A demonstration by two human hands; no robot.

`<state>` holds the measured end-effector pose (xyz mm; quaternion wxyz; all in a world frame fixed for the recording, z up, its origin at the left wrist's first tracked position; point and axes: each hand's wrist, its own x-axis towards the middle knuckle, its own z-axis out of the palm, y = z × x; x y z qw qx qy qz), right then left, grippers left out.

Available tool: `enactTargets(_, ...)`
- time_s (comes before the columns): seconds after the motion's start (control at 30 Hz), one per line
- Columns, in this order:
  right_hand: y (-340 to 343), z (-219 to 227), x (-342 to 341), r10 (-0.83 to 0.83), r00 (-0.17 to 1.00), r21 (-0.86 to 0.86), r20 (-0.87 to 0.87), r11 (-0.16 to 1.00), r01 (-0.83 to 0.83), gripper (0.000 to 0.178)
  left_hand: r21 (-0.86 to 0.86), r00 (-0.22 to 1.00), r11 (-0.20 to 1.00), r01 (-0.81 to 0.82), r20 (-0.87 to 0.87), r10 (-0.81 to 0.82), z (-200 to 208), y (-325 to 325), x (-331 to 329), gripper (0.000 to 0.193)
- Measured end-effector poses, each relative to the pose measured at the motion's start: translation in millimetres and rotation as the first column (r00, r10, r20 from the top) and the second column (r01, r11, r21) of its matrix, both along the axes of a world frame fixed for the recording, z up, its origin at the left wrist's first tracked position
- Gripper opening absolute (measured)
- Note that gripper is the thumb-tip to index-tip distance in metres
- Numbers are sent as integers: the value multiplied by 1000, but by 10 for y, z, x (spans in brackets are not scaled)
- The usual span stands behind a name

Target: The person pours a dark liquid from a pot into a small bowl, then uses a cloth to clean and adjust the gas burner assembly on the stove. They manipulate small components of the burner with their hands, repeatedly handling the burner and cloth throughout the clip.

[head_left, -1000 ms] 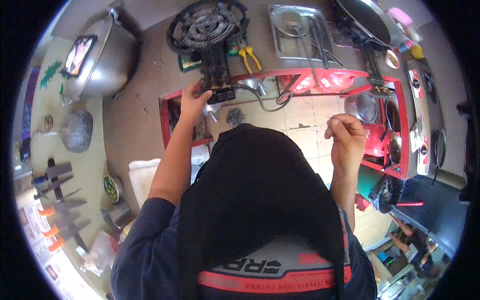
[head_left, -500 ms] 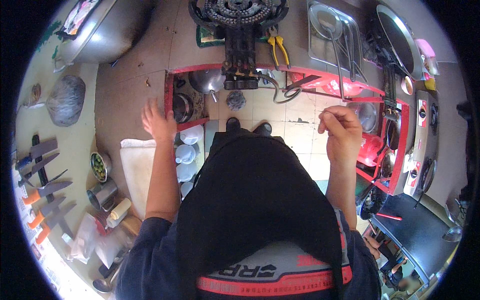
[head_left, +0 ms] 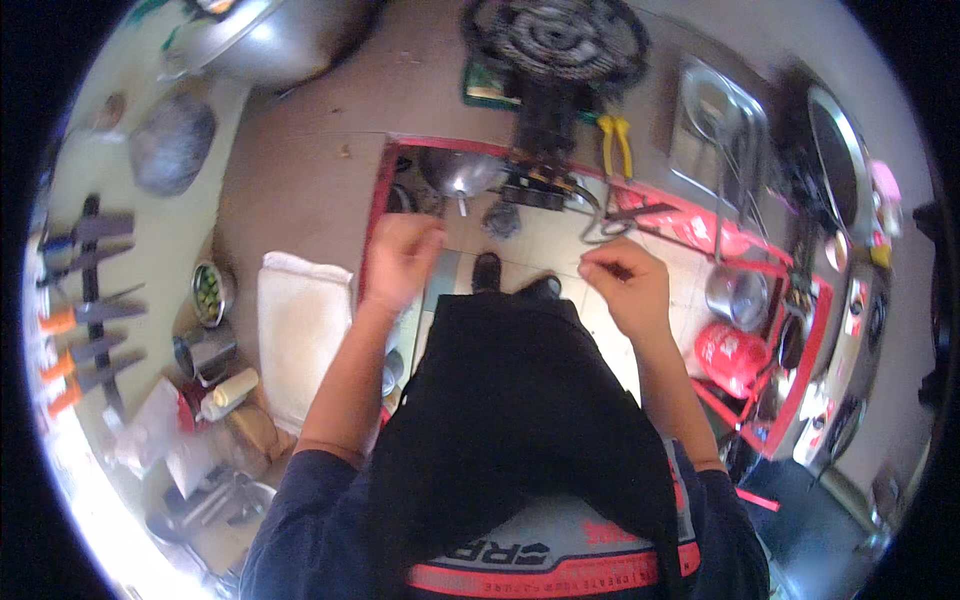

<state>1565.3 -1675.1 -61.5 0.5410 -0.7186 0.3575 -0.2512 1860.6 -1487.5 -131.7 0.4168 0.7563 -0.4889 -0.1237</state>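
My left hand (head_left: 403, 262) is in the air by the red-edged shelf opening, its fingers curled inward and smeared by motion. Across from it, my right hand (head_left: 632, 288) hovers over the tiled floor. Its thumb and fingertips are pressed together in a pinch; anything between them is too small to make out. Beyond both hands stands a black gas burner (head_left: 555, 38) with a studded ring and a hose hanging below. Yellow-handled pliers (head_left: 616, 146) lie beside the burner. A metal pan (head_left: 460, 172) sits low under the counter, near my left hand.
At left are a folded white cloth (head_left: 303, 335), a bowl of small green fruits (head_left: 209, 294) and several wall-hung knives (head_left: 100, 312). A large wok (head_left: 290, 42) stands far left. On the right are a metal tray (head_left: 690, 150) with a strainer, a pot (head_left: 737, 296) and a red cylinder (head_left: 731, 357).
My left hand has swung right, from over the counter, and its spread fingers have curled. The right hand has come inward and lower, still pinched. The whole view has turned and shifted.
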Motion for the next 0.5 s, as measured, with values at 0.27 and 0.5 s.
enactTargets(0.27,340,131,1085,419,894,-188,160,902,-389,12,36,720,999,41,-694,-4,611,110,-571,22)
enactTargets(0.5,676,-62,1565,586,809,-38,38,810,-585,31,122,918,975,-184,-334,215,137,957,-177,16)
